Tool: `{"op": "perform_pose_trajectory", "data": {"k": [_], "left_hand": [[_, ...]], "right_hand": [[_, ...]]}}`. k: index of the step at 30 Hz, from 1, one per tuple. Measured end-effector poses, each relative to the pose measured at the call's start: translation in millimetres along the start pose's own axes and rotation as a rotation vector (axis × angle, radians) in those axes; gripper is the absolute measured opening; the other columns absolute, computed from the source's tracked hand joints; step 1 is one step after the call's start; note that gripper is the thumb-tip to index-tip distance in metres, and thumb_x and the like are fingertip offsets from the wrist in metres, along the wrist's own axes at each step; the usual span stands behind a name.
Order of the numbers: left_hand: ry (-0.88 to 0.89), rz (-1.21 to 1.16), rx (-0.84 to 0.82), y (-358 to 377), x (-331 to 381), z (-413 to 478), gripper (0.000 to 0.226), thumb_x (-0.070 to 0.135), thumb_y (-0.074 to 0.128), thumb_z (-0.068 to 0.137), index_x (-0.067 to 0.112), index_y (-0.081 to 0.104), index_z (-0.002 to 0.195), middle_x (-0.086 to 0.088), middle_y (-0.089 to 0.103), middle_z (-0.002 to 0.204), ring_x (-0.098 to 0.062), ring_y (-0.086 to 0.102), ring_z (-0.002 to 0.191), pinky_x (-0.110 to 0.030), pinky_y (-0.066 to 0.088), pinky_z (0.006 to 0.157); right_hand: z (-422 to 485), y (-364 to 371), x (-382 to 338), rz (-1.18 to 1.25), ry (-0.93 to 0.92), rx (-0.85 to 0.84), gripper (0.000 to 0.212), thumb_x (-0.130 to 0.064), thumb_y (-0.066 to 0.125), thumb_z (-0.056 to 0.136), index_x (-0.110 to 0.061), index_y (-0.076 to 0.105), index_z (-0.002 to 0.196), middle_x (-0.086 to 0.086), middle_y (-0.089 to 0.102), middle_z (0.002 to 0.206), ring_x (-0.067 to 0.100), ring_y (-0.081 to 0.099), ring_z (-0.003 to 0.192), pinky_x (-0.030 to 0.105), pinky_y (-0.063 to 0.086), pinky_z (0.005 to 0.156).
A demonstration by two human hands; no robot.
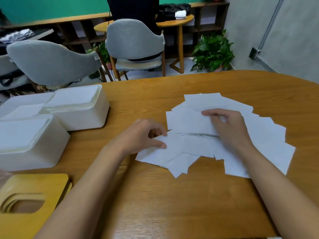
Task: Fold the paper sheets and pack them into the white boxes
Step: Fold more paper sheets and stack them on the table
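A loose pile of white paper sheets (265,133) is spread over the wooden table (172,195) at the right. My right hand (227,126) pinches one sheet (188,121) on top of the pile, lifting its near edge. My left hand (143,135) pinches the left corner of another sheet (155,154) at the pile's left edge. Three white boxes stand at the left: one at the back (81,109), one in front (29,144), one behind it (22,104). Paper lies inside them.
A stack of yellow wooden lids with a rounded slot (32,200) lies at the near left. Behind the table stand grey chairs (134,42), a round side table (174,23), a potted plant (212,52) and low shelving.
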State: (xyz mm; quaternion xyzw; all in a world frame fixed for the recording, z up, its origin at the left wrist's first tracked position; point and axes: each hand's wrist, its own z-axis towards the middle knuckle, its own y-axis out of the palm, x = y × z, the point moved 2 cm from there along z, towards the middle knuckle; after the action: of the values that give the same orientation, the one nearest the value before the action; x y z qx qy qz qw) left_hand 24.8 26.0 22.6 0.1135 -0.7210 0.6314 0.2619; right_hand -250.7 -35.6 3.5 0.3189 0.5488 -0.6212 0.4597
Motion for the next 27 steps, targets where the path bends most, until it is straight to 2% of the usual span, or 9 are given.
{"op": "perform_pose_trajectory", "data": {"k": [3, 6, 9, 14, 18, 22, 24, 26, 27], "left_hand": [[-0.055, -0.036, 0.027, 1.9, 1.4, -3.9, 0.030, 0.044, 0.092, 0.075, 0.037, 0.075, 0.100, 0.012, 0.071, 0.089, -0.004, 0.063, 0.085, -0.024, 0.053, 0.075], [-0.108, -0.053, 0.047, 2.9, 3.0, -7.6, 0.037, 0.042, 0.092, 0.076, 0.037, 0.074, 0.109, 0.012, 0.072, 0.083, -0.005, 0.063, 0.084, -0.026, 0.053, 0.078], [-0.114, -0.059, 0.066, 3.6, 6.3, -7.2, 0.035, 0.038, 0.089, 0.081, 0.036, 0.076, 0.113, 0.011, 0.070, 0.085, -0.004, 0.062, 0.079, -0.026, 0.053, 0.076], [-0.138, -0.221, 0.120, 15.3, 15.9, 4.4, 0.016, 0.036, 0.086, 0.085, 0.031, 0.078, 0.097, 0.015, 0.072, 0.091, 0.002, 0.060, 0.075, -0.023, 0.048, 0.070], [-0.131, -0.277, 0.225, 1.0, 18.2, -0.7, 0.009, 0.023, 0.082, 0.090, 0.026, 0.075, 0.094, 0.008, 0.075, 0.090, -0.012, 0.068, 0.083, -0.032, 0.053, 0.074], [-0.053, -0.393, 0.183, -41.1, 29.7, -19.2, 0.017, 0.015, 0.080, 0.090, 0.027, 0.074, 0.101, 0.011, 0.075, 0.097, -0.006, 0.068, 0.085, -0.019, 0.055, 0.069], [0.012, -0.449, 0.144, -54.9, 40.9, -23.1, 0.022, 0.011, 0.080, 0.089, 0.025, 0.075, 0.105, 0.009, 0.075, 0.100, -0.009, 0.070, 0.087, -0.021, 0.056, 0.068], [0.066, -0.503, 0.125, -59.1, 51.2, -20.4, 0.024, 0.008, 0.079, 0.089, 0.023, 0.075, 0.107, 0.006, 0.076, 0.101, -0.012, 0.071, 0.088, -0.023, 0.056, 0.068], [0.079, -0.532, 0.119, -58.0, 55.4, -17.6, 0.024, 0.007, 0.079, 0.089, 0.022, 0.075, 0.107, 0.005, 0.076, 0.103, -0.013, 0.072, 0.090, -0.024, 0.057, 0.069]], "right_hand": [[-6.6, 2.2, 4.2, 0.023, 0.013, 0.015, 0.032, -0.005, 0.055, 0.103, -0.023, 0.081, 0.110, -0.022, 0.072, 0.115, -0.012, 0.059, 0.114, 0.003, 0.039, 0.096], [-7.4, 3.9, 6.1, 0.007, 0.026, 0.018, 0.033, -0.004, 0.055, 0.103, -0.023, 0.081, 0.110, -0.023, 0.071, 0.115, -0.013, 0.058, 0.112, 0.003, 0.039, 0.097], [-7.3, 4.7, 4.4, 0.014, 0.021, 0.021, 0.033, -0.004, 0.055, 0.102, -0.024, 0.081, 0.110, -0.025, 0.070, 0.113, -0.016, 0.056, 0.110, -0.001, 0.038, 0.093], [-8.5, 6.8, 3.4, 0.059, -0.010, -0.002, 0.036, 0.000, 0.056, 0.100, -0.024, 0.080, 0.113, -0.024, 0.070, 0.118, -0.009, 0.058, 0.116, 0.008, 0.039, 0.099], [-5.0, 5.7, 2.5, 0.084, -0.031, 0.021, 0.041, 0.003, 0.055, 0.096, -0.025, 0.080, 0.114, -0.019, 0.072, 0.123, -0.004, 0.059, 0.123, 0.009, 0.040, 0.101], [-4.5, 4.8, -2.0, 0.128, -0.036, 0.040, 0.045, 0.005, 0.053, 0.096, -0.026, 0.078, 0.117, -0.020, 0.072, 0.125, -0.006, 0.057, 0.125, 0.000, 0.039, 0.096], [-8.2, 4.8, -8.4, 0.152, -0.046, 0.034, 0.042, 0.003, 0.054, 0.098, -0.026, 0.078, 0.118, -0.020, 0.072, 0.125, -0.008, 0.057, 0.124, -0.002, 0.038, 0.095], [-11.2, 4.8, -15.2, 0.217, -0.039, 0.006, 0.031, -0.009, 0.057, 0.103, -0.028, 0.078, 0.115, -0.020, 0.074, 0.122, -0.011, 0.060, 0.118, 0.007, 0.044, 0.101], [-12.4, 5.6, -17.7, 0.273, -0.021, -0.020, 0.024, -0.020, 0.057, 0.105, -0.028, 0.078, 0.115, -0.019, 0.075, 0.119, -0.008, 0.063, 0.116, 0.017, 0.047, 0.106]]}}
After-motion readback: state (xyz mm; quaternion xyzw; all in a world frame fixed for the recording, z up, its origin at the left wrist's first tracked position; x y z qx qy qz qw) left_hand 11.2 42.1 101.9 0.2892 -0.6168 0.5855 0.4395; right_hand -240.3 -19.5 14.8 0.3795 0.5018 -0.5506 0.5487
